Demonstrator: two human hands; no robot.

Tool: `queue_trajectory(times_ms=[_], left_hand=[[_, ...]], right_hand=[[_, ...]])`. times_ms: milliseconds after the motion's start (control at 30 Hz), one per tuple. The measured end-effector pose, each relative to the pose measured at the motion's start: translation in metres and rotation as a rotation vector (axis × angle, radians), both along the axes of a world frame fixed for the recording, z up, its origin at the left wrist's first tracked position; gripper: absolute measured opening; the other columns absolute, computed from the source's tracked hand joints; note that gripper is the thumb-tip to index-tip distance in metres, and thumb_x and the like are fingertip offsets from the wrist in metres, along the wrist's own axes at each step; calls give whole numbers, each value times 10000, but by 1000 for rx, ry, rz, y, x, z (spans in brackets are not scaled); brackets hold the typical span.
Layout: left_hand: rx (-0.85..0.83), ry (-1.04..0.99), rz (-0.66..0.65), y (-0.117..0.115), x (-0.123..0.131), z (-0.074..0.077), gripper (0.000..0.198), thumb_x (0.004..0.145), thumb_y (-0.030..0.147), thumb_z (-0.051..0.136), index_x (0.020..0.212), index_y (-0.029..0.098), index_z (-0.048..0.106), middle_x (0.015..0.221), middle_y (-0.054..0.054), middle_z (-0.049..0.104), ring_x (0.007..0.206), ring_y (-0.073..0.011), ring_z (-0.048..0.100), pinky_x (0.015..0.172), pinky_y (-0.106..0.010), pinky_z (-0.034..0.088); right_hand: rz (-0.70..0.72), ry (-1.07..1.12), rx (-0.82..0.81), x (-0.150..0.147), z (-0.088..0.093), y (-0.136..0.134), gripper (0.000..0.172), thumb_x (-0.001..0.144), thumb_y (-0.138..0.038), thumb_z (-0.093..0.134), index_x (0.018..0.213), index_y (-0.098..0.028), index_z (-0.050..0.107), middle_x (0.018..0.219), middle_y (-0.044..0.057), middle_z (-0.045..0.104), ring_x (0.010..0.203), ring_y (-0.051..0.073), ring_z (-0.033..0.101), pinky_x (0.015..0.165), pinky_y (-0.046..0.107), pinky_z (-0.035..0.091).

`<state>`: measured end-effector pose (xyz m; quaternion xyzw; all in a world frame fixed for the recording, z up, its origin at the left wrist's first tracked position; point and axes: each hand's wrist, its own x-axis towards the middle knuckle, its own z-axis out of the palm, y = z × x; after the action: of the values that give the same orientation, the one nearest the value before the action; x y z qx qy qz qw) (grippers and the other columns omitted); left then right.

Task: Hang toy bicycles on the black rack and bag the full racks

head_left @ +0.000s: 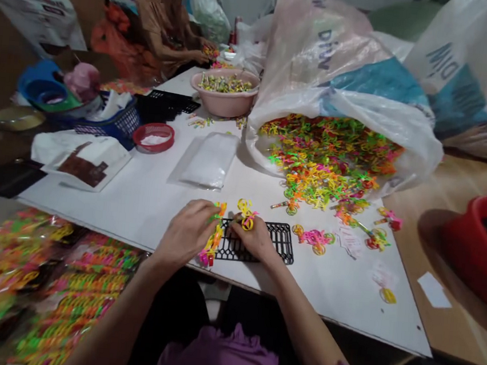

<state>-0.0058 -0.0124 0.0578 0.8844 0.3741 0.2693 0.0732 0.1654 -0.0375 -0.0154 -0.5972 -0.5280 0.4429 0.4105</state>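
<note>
A black plastic grid tray (278, 243) lies near the table's front edge, between my hands. Along its left end stands a row of small bright plastic toys (212, 242) in orange, yellow, green and pink. My left hand (189, 229) is curled against that row, its fingertips touching the toys. With its fingers closed, my right hand (253, 235) grips a yellow and pink plastic toy (246, 216) over the middle of the tray. Just right of the tray lie a few pink and green toys (316, 238).
A large white sack (346, 95) spills many such toys (326, 173) onto the table. Behind are clear plastic bags (206, 159), a red basket (153, 138) and a pink basin (225, 103). A red tub (478, 245) stands right. Another person (167, 32) works at the far end.
</note>
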Motion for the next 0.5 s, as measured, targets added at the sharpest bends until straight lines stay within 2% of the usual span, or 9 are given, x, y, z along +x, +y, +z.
queue_trajectory(times_ms=[67,167,333,433,500], left_hand=[[-93,91,-74,8,9,-6,198,867,191,467,1013,185,601,952,-39,633,925,-170,574,844,-318,472],[-163,117,-71,12,17,-15,179,868,157,452,962,174,603,918,-35,638,912,-173,574,838,-318,465],[-209,89,-65,13,13,-18,178,844,239,538,1005,177,584,947,-31,643,916,-172,580,822,-298,460],[-173,97,-80,13,14,-18,224,841,300,552,1032,186,583,931,-30,646,895,-173,585,796,-293,462],[-121,86,-71,12,17,-19,193,871,307,499,982,188,603,896,-32,649,868,-171,588,782,-294,461]], right_hand=[[-53,-59,42,-7,-7,5,115,771,-262,544,804,-166,597,685,-10,604,614,121,539,596,217,404],[-71,-242,65,-13,-14,8,104,782,-262,565,809,-163,584,734,6,589,668,134,538,620,225,399],[78,-607,136,-10,-10,2,108,838,-179,465,904,-170,550,900,38,536,774,140,528,679,230,398],[155,-712,122,-10,-3,2,148,865,-206,442,978,-165,528,938,50,528,799,149,533,685,234,407],[176,-764,106,-14,0,2,166,887,-215,408,992,-169,527,931,51,536,796,154,540,674,239,409]])
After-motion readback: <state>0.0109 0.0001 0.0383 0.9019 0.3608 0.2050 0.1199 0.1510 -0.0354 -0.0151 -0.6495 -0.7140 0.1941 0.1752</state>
